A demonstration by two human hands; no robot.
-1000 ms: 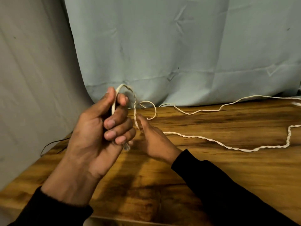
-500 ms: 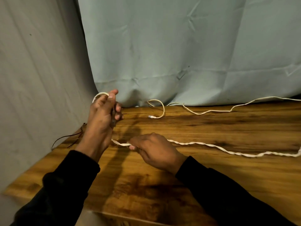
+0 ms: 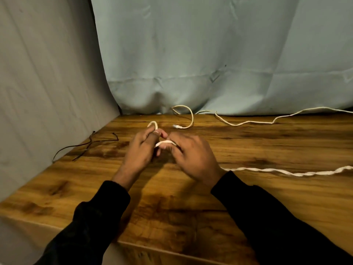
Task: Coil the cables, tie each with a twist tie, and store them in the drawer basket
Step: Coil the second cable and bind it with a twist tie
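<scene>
Left hand (image 3: 140, 150) pinches a small loop of the white cable (image 3: 286, 172); loop top shows above the fingers. Right hand (image 3: 193, 155) grips the next turn just beside it. Cable runs from under the right wrist rightward across the table (image 3: 172, 217).

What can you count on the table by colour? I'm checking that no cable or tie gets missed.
White cables: 1 that I can tell, white cable, gripped by left hand and right hand; the far white stretch may be the same cable.
Dark thin ties: 2, dark ties, roughly.
Total: 3
</scene>
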